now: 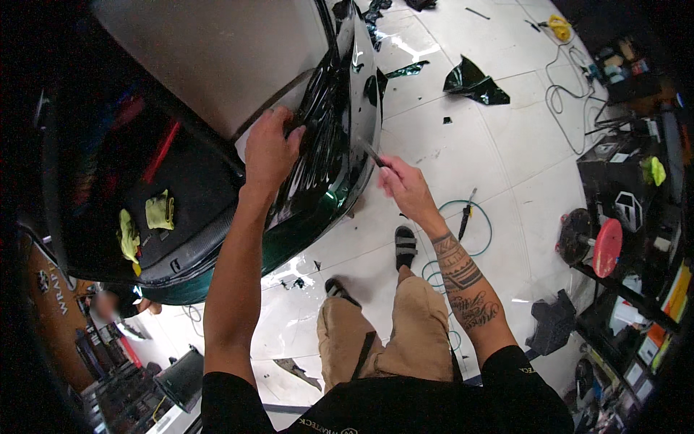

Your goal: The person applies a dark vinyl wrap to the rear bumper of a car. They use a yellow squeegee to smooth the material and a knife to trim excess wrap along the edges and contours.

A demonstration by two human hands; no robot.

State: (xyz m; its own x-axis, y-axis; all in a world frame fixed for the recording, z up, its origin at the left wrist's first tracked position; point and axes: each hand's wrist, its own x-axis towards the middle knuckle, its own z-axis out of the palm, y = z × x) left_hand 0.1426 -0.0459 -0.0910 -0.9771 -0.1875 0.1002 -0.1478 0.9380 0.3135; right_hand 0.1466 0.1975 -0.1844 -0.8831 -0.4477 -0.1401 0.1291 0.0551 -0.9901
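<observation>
Gripped in the right hand (405, 186): a slim dark-handled tool (372, 153), fingers closed around its handle, tip at the edge of the glossy dark green film (329, 145) on the car's rear panel; the hand is motion-blurred. Left hand (271, 148): fingers spread and pressed flat on the same film, holding nothing. Film: covers the curved panel beside the open boot (144, 181), just ahead of the person's feet. Boot contents: two yellow-green cloths (160, 211) on the dark lining. Floor (463, 145), white tile: crumpled offcuts of dark film (473, 81), a coiled teal hose (470, 224), white cables. Right-hand shelving (629, 239): a black box with a white hexagonal emblem (627, 210), a red disc (607, 248), small orange and white packages lower down, print too small to make out.
</observation>
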